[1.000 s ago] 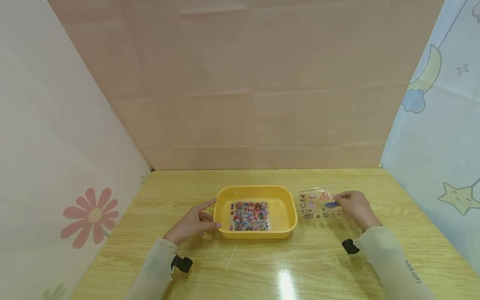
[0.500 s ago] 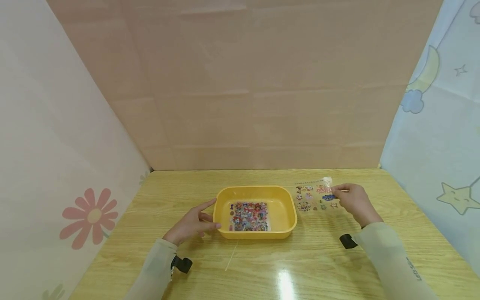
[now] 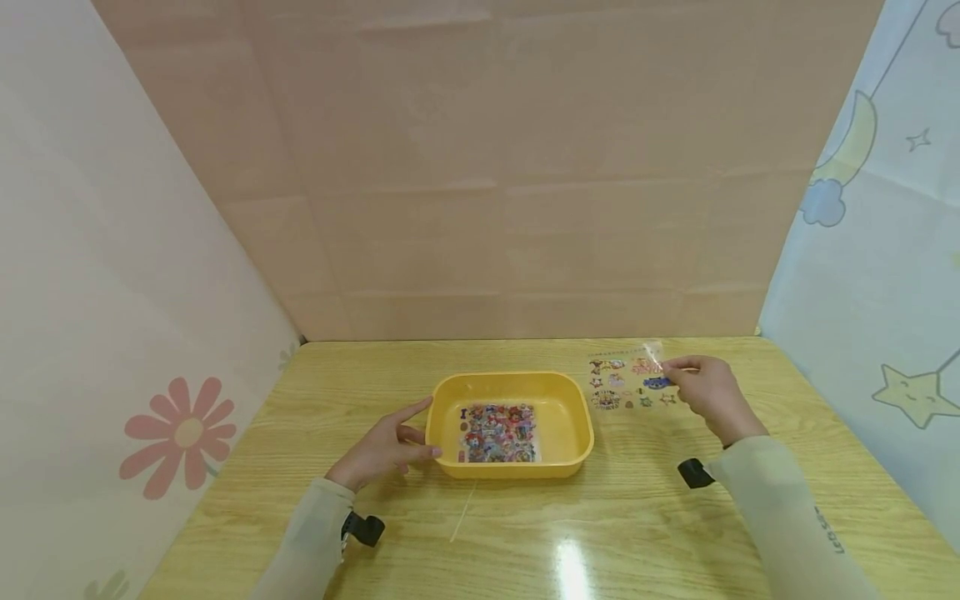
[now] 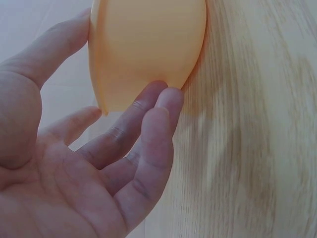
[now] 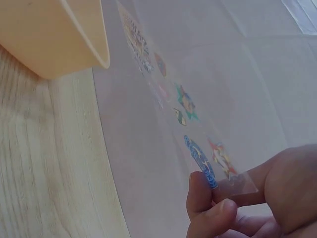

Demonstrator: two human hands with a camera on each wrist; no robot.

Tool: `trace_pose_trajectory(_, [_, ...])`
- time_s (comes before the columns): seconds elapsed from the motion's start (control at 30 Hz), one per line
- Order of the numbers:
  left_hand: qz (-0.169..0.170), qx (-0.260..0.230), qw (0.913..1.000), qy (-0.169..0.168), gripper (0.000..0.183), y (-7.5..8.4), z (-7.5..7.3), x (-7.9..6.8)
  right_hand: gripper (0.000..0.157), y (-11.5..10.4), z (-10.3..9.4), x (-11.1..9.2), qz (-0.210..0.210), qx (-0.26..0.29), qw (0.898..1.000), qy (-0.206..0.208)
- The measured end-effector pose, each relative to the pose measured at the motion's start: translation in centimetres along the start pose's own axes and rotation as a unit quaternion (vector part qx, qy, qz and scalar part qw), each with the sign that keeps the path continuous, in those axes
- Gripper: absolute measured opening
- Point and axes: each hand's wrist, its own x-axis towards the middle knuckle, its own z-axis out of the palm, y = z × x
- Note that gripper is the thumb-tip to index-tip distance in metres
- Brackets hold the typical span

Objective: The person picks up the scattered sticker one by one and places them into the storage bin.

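A yellow plastic tray [image 3: 558, 425] sits mid-table in the head view. Inside it, toward the left, lies a colourful sticker sheet [image 3: 498, 433]. My left hand [image 3: 386, 450] rests against the tray's left end; in the left wrist view the thumb [image 4: 64, 44] meets the rim while relaxed fingertips touch the outer wall. To the right of the tray, my right hand [image 3: 708, 396] pinches a clear sticker sheet [image 3: 618, 387] by its right edge, between thumb and fingers. This sheet is raised and tilted, seen nearly edge-on in the right wrist view.
The wooden table [image 3: 525, 533] ends at a beige back cloth [image 3: 487, 208]. Patterned cloths hang on both sides, one with a pink flower [image 3: 187, 432], the other with a star [image 3: 917, 396]. A thin pale line [image 3: 463, 515] runs in front of the tray.
My right hand has raised the clear sticker sheet, moving it slightly away toward the back cloth and tilting it. The left hand and the tray stay as they were.
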Motion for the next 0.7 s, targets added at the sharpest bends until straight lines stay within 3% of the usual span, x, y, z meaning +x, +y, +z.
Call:
trace_pose_trajectory(0.23, [-0.003, -0.008, 1.0000, -0.003, 0.092, 0.1, 0.0, 0.0, 0.050, -1.1, 0.9, 0.0, -0.005, 0.009, 1.000, -0.007])
trace_pose_trajectory(0.7, [-0.006, -0.018, 0.9998, -0.003, 0.093, -0.2, -0.1, 0.1, 0.039, -2.7, 4.6, 0.6, -0.011, 0.037, 0.999, -0.020])
